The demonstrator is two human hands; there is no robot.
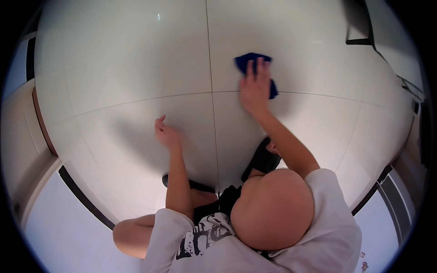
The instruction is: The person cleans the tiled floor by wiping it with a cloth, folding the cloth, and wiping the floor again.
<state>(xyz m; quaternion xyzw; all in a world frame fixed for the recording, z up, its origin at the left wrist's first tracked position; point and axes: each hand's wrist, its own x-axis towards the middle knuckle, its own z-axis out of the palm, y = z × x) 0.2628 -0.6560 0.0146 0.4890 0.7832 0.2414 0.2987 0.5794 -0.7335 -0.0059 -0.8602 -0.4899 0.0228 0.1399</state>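
My right hand (256,86) lies over a dark blue cloth (248,58) on the pale tiled floor (182,54), its fingers spread and pressing the cloth flat. Parts of the cloth show beyond the fingertips and at the right side of the hand. To the left, my left hand (166,132) hangs above the floor with its fingers loosely curled and partly hidden; whether they are closed is hard to make out. No object shows in it.
Dark slippers (261,159) are on my feet near the lower middle, with bent knees around them. A dark-framed piece of furniture (359,41) stands at the upper right. At the far left is a pale door or panel (27,123). Thin tile joints cross the floor.
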